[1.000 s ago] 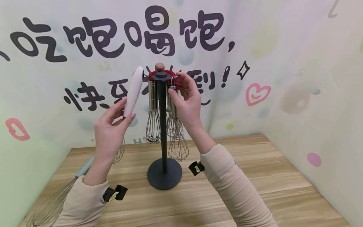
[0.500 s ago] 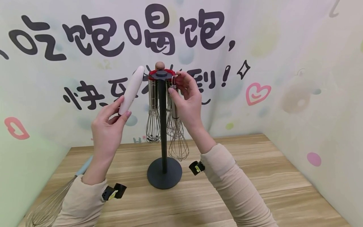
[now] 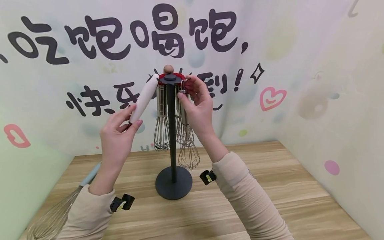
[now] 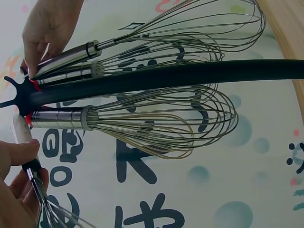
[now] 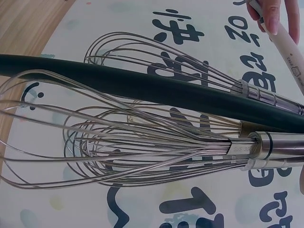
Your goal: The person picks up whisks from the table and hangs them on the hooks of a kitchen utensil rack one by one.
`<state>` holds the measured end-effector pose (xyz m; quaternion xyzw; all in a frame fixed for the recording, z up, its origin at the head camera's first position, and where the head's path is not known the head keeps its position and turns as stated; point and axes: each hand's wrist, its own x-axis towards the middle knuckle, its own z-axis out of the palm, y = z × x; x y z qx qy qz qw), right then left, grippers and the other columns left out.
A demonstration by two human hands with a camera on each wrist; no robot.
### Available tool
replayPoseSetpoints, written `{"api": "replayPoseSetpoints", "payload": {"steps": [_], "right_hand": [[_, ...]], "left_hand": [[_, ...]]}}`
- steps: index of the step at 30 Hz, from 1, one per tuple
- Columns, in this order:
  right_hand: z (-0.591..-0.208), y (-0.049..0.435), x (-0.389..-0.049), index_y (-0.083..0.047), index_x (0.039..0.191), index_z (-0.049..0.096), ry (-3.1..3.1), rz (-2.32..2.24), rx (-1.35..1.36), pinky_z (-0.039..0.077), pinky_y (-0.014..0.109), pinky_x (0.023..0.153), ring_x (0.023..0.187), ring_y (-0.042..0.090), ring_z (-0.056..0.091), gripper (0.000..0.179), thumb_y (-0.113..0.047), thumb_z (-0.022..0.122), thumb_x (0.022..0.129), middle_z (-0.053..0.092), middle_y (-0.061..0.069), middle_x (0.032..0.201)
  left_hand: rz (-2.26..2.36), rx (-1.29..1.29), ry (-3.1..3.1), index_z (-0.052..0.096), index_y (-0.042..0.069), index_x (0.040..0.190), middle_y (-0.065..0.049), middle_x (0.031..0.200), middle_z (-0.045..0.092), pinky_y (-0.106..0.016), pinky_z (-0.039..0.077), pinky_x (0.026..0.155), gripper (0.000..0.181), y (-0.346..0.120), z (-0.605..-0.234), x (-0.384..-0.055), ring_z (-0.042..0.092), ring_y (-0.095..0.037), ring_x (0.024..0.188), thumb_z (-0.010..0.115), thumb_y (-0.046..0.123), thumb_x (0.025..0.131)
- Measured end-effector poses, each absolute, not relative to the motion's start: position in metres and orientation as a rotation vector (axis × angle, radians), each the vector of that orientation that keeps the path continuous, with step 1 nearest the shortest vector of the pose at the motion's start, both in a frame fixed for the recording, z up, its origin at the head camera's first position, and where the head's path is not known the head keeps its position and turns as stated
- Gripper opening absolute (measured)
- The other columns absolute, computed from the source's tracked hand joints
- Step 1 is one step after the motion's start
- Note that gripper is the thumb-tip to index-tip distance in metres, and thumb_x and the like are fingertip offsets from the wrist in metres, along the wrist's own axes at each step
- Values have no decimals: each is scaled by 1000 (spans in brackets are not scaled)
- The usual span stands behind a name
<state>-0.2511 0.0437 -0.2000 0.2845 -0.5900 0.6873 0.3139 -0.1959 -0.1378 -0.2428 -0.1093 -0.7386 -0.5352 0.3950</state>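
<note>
My left hand (image 3: pixel 117 136) pinches the lower end of a white whisk handle (image 3: pixel 144 100). The handle leans up to the right, its top end right at the left side of a black whisk stand (image 3: pixel 172 140). In the left wrist view the wires of that white-handled whisk (image 4: pixel 45 209) run down past my fingers. On the stand's other side, my right hand (image 3: pixel 199 106) holds the top of a steel-handled whisk (image 3: pixel 184 115), thumb on its handle close under the hooks. Another steel-handled whisk (image 3: pixel 161 100) hangs at the left of the pole.
Red parts (image 3: pixel 179 76) show around the stand's hooked top, with a rounded wooden knob (image 3: pixel 168 69) behind it. More whisk wires (image 5: pixel 95 147) hang behind the pole. A large whisk with a pale blue handle (image 3: pixel 90 175) lies on the wooden table (image 3: pixel 240 200) at left.
The white-handled whisk first dips slightly left, then moves right, so its top end now meets the stand's hooks. My right hand stays in place on the steel-handled whisk.
</note>
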Motion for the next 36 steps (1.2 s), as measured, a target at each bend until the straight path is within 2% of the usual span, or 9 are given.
{"api": "replayPoseSetpoints", "payload": {"steps": [11, 13, 18, 20, 24, 30, 36], "right_hand": [[-199, 44, -252, 9, 125, 49, -1568, 1794, 765, 49, 24, 97, 103, 10, 54, 44, 13, 60, 83, 55, 24, 117], [-199, 43, -252, 10, 125, 49, -1569, 1789, 771, 49, 24, 97, 102, 9, 54, 44, 13, 60, 83, 55, 24, 117], [-199, 43, -251, 10, 125, 49, -1569, 1777, 777, 49, 23, 96, 102, 8, 54, 43, 12, 60, 84, 55, 24, 116], [-199, 43, -251, 10, 125, 49, -1571, 1778, 773, 49, 24, 96, 102, 9, 54, 43, 12, 61, 84, 55, 24, 117], [-199, 43, -251, 10, 125, 49, -1573, 1787, 760, 49, 24, 96, 103, 14, 55, 43, 12, 61, 83, 55, 25, 117], [-200, 44, -252, 10, 124, 49, -1570, 1793, 753, 49, 24, 96, 104, 16, 55, 43, 13, 60, 83, 55, 24, 116], [-201, 44, -252, 9, 124, 49, -1571, 1793, 749, 49, 24, 96, 104, 16, 56, 43, 12, 61, 83, 55, 24, 117]], "left_hand": [[-1398, -305, -1918, 59, 1, 129, -19, 116, 60, -3, 49, 80, 50, -130, -253, -199, 56, 10, 94, 70, -6, 80], [-1386, -310, -1941, 57, 2, 130, -19, 119, 59, -3, 48, 81, 52, -129, -254, -199, 58, 3, 98, 70, -5, 81], [-1386, -327, -1993, 54, 4, 134, -18, 126, 58, -2, 46, 83, 55, -126, -258, -202, 63, -25, 107, 69, -5, 82], [-1408, -327, -1994, 54, 4, 134, -19, 125, 59, -3, 47, 83, 55, -125, -260, -203, 63, -31, 108, 68, -6, 82], [-1437, -318, -1993, 54, 6, 134, -18, 123, 61, -4, 49, 83, 54, -124, -264, -203, 65, -32, 102, 68, -6, 83], [-1439, -297, -2044, 53, 7, 135, -16, 124, 61, -7, 50, 84, 53, -124, -268, -203, 65, -25, 99, 67, -4, 84], [-1447, -306, -2074, 52, 5, 136, -19, 122, 62, -4, 48, 83, 55, -126, -272, -204, 64, -32, 101, 67, -4, 84]]}}
